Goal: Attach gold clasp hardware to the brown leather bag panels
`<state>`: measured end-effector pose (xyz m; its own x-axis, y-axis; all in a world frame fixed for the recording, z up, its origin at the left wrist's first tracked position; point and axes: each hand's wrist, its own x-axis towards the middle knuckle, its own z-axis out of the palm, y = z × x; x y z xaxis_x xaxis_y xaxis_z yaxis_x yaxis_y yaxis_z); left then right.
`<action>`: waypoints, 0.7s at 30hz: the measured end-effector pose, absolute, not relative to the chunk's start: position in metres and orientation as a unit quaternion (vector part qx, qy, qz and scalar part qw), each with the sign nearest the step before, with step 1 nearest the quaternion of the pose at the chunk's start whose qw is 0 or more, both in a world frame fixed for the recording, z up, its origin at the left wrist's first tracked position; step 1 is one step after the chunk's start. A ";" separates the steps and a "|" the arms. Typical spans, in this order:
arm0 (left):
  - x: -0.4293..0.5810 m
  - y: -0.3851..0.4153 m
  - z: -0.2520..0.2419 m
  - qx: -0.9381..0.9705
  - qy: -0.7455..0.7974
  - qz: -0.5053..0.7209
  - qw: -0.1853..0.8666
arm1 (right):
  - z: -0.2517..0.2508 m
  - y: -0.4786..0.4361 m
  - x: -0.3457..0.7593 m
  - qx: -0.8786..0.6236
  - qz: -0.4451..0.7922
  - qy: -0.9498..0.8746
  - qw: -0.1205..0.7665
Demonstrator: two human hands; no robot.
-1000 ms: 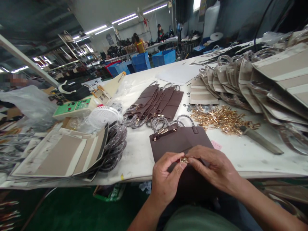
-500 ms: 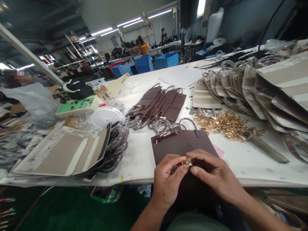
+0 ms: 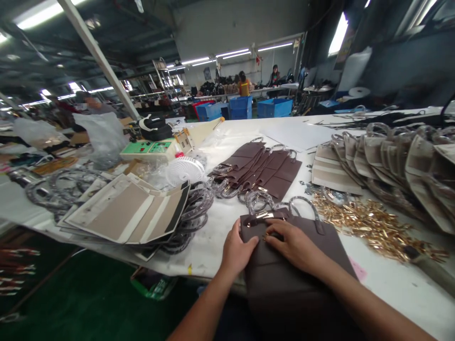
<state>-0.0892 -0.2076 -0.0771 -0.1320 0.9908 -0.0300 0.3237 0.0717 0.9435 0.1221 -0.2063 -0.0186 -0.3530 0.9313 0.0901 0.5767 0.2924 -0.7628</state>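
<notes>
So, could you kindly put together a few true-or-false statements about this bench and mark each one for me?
1. The right hand pinches a small gold piece in front of the brown bag. True.
2. The left hand is deep in the gold pile. False: it is at the brown bag's left edge.
3. The gold pile lies to the right of the brown bag. True.
4. The white fan is right of the stacked brown pieces. False: it is to their left.
5. Blue bins stand beyond the table. True.
</notes>
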 end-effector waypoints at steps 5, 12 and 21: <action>-0.078 -0.185 -0.062 0.494 0.604 0.485 0.396 | -0.036 -0.180 0.116 -0.467 0.275 -0.782 0.309; -0.053 -0.163 -0.031 0.460 0.512 0.484 0.541 | -0.017 -0.176 0.129 -0.407 0.287 -0.791 0.357; -0.040 -0.173 -0.017 0.337 0.351 0.573 0.659 | 0.010 -0.175 0.177 -0.482 0.096 -0.760 0.426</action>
